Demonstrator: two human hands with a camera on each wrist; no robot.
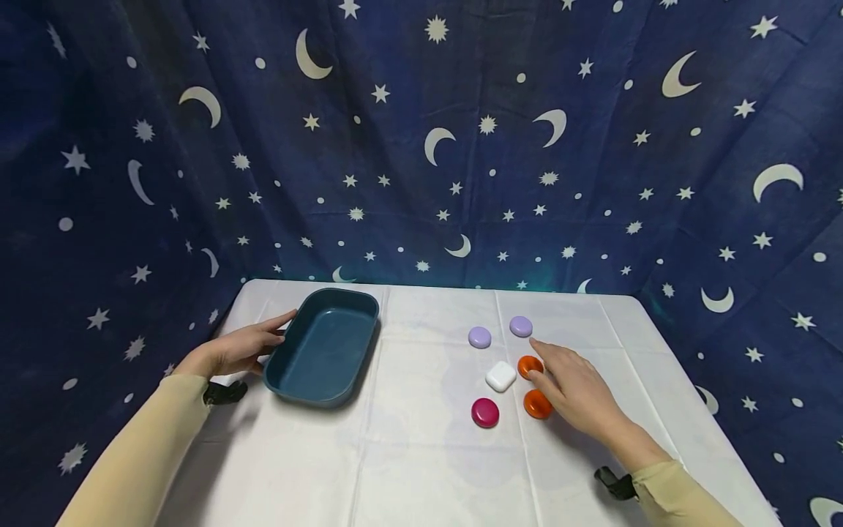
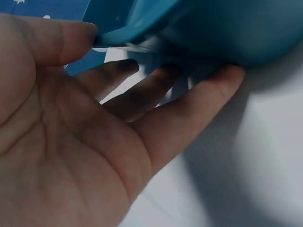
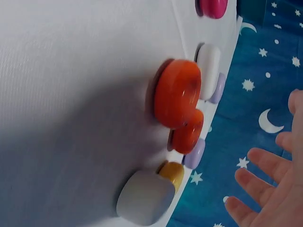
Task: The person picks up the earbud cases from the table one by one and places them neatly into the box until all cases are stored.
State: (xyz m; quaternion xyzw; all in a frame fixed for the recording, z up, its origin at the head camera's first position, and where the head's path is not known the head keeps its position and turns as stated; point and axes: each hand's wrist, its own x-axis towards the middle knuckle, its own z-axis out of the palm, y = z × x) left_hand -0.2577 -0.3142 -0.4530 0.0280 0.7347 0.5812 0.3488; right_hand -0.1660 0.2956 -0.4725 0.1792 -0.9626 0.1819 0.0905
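My left hand (image 1: 240,350) is at the left side of a dark teal rectangular tray (image 1: 276,366), its fingers lightly bent. In the left wrist view the thumb meets the tray's rim and a fingertip touches the outer wall low down. My right hand (image 1: 578,388) hovers with spread fingers over two glossy orange round pieces (image 1: 538,404), partly covering them. Near it lie a white rounded-square piece (image 1: 500,377), a crimson round piece (image 1: 485,413) and two lavender pieces (image 1: 479,337). The right wrist view also shows a yellow piece (image 3: 173,174) and a pale grey piece (image 3: 146,197), hidden from the head view.
A white cloth (image 1: 421,468) with fold lines covers the table. Dark blue curtains (image 1: 395,146) with moons and stars enclose the back and sides. Each wrist wears a black strap (image 1: 615,483).
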